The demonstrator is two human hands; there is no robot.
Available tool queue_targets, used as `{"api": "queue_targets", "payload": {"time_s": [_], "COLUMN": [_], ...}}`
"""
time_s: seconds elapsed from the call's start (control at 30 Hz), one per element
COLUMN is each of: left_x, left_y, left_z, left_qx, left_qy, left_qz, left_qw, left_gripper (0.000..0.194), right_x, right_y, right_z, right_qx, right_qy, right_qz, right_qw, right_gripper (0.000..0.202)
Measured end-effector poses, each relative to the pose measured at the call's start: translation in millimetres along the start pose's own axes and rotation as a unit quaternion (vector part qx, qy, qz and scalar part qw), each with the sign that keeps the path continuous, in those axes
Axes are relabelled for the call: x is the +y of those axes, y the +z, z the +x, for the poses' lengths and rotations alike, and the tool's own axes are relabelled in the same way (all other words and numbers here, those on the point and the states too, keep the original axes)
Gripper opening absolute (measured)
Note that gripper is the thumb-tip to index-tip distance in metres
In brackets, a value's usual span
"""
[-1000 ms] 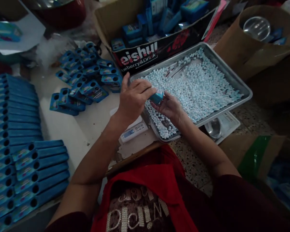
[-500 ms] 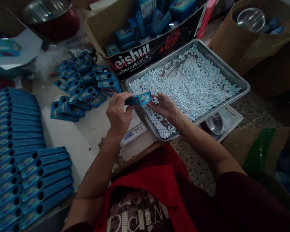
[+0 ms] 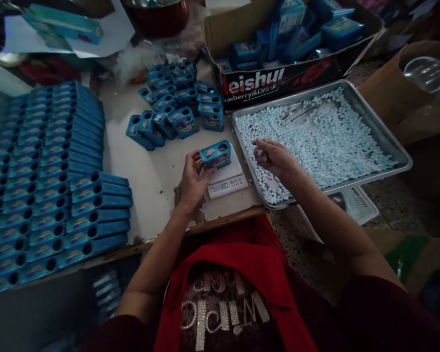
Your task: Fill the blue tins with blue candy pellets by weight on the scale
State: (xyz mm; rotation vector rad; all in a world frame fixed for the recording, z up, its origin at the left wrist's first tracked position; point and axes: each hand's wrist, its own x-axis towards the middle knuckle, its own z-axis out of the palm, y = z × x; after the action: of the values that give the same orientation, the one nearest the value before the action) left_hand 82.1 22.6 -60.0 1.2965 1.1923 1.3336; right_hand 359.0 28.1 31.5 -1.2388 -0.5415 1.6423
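Note:
My left hand grips a small blue cardboard candy box by its left end, with a dark round hole in its top. The box is at the plate of a white kitchen scale; whether it rests there fully I cannot tell. The scale's lit display appears to show digits. My right hand is above the left edge of a metal tray spread with pale blue and white candies. Its fingers are curled closed around candies, mostly hidden from view.
Open blue boxes stand in a cluster behind the scale. Rows of similar boxes fill the table's left side. A carton of blue boxes stands behind the tray. At right, a paper bag holds a clear round container.
My left hand has brought the box away from the tray, down to the scale. My right hand has drawn apart from the box and its fingers have closed. The camera view has turned left.

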Motion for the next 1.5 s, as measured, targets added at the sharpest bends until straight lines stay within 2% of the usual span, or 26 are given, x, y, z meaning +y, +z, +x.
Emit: {"api": "queue_targets", "payload": {"time_s": [0.1,0.23,0.33,0.43,0.6,0.9,1.13,1.3,1.5], "left_x": [8.4,25.3,36.3,41.7,41.9,40.4,45.0,48.0,46.8], "left_y": [-24.0,-74.6,-104.2,-116.7,-119.6,-120.3,-104.8,-91.5,-82.6], "left_z": [1.0,-12.9,-29.7,-40.6,-39.8,-34.9,-28.1,-23.2,-19.4], "left_qx": [0.009,0.057,0.106,0.127,0.114,0.099,0.070,0.037,0.023], "left_qy": [0.003,0.031,0.026,0.021,0.007,-0.004,0.016,0.004,-0.003], "left_qz": [0.017,0.058,0.092,0.090,0.080,0.066,0.067,0.077,0.078], "left_qw": [1.000,0.996,0.990,0.988,0.990,0.993,0.995,0.996,0.997], "left_gripper": [0.083,0.066,0.059,0.059,0.057,0.057,0.055,0.044,0.048], "right_x": [-13.2,-34.8,-47.7,-57.7,-67.1,-65.9,-57.1,-55.3,-54.2], "right_y": [31.2,60.8,66.4,63.4,59.6,75.1,83.2,80.4,73.6], "right_z": [-7.2,-5.5,-1.4,0.5,-0.5,-2.4,-6.0,-5.4,-0.8], "right_qx": [-0.055,-0.053,-0.033,-0.039,-0.029,-0.047,-0.073,-0.080,-0.092], "right_qy": [0.017,0.038,0.039,0.026,-0.026,-0.034,-0.029,-0.026,-0.027], "right_qz": [-0.047,-0.104,-0.146,-0.183,-0.213,-0.233,-0.223,-0.219,-0.221], "right_qw": [0.997,0.992,0.988,0.982,0.976,0.971,0.972,0.972,0.971], "right_gripper": [0.027,0.029,0.025,0.014,0.018,0.026,0.035,0.034,0.030]}}
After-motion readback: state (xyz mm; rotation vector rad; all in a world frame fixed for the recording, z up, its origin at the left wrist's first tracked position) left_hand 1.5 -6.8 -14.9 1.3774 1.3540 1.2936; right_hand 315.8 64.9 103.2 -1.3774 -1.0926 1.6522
